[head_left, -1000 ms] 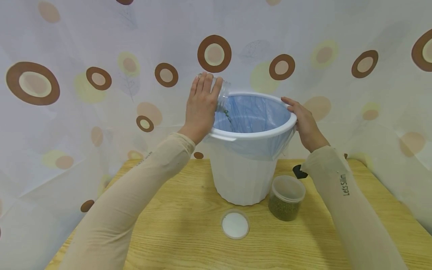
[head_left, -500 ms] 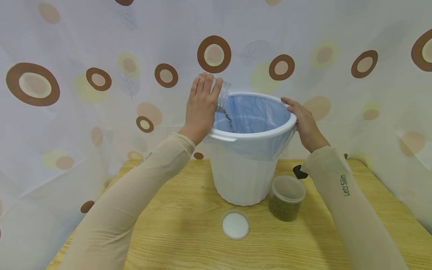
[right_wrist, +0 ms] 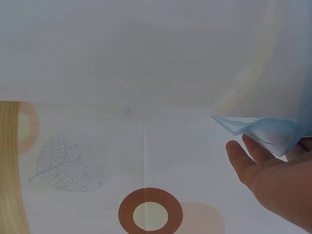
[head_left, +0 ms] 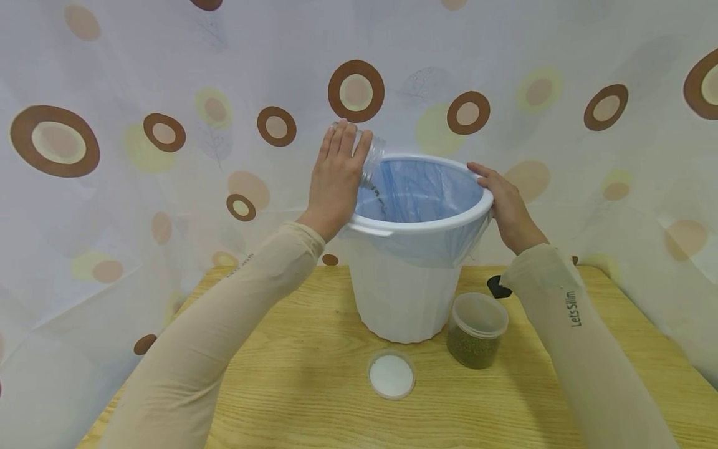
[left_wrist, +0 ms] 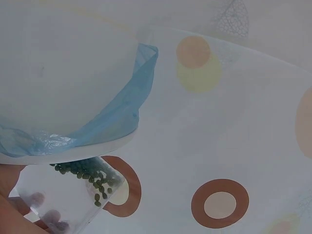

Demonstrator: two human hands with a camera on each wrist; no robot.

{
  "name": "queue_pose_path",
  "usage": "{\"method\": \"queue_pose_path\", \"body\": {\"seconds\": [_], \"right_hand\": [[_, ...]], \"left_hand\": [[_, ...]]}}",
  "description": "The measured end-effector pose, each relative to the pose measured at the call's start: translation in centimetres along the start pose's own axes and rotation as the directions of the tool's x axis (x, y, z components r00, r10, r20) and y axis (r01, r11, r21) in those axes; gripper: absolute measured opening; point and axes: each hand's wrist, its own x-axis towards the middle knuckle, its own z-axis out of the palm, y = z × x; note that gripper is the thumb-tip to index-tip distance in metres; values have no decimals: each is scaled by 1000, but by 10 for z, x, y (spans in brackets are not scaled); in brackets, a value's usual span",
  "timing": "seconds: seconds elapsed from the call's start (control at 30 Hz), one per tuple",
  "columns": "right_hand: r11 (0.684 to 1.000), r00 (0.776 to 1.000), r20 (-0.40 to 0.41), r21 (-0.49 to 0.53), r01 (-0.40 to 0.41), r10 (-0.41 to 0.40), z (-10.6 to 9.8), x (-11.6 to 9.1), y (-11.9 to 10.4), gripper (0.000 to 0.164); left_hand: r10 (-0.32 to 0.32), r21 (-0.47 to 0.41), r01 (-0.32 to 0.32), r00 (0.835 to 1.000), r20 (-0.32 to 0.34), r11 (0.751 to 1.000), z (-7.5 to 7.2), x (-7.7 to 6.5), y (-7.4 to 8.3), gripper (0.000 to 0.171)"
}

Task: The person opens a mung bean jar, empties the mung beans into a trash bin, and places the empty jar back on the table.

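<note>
My left hand (head_left: 333, 178) grips a clear plastic jar (head_left: 373, 161), tilted mouth-down over the left rim of a white trash bin (head_left: 404, 299). Small green mung beans (head_left: 378, 197) fall from the jar's mouth into the bin, which is lined with a thin blue bag (head_left: 423, 187). In the left wrist view, more beans (left_wrist: 100, 180) lie along the jar's clear wall, below the bin's rim. My right hand (head_left: 507, 209) holds the bin's rim at the right; in the right wrist view its fingers (right_wrist: 239, 158) are at the overhanging edge of the bag. Where the beans land is hidden.
A clear tub (head_left: 475, 340) partly filled with green beans stands at the bin's front right. A round lid with a white centre (head_left: 391, 375) lies on the wooden table (head_left: 280, 399) before the bin. A black object (head_left: 498, 286) sits by the right sleeve. Patterned sheeting (head_left: 224, 62) hangs behind.
Beans keep streaming from the jar; the stream looks thinner than half a second ago. The jar and left fingers shift very slightly right. My right hand and the bin stay put.
</note>
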Motion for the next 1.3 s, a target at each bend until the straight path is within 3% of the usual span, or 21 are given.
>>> {"method": "queue_pose_path", "body": {"seconds": [1.0, 1.3], "right_hand": [[1000, 1000, -12, 3, -3, 4, 1, -1, -2, 53], [1000, 1000, -15, 3, 2, -2, 2, -2, -2, 52]], "left_hand": [[91, 39, -89, 995, -47, 995, 0, 0, 1, 55], [119, 76, -119, 993, -6, 990, -1, 1, 1, 56]]}}
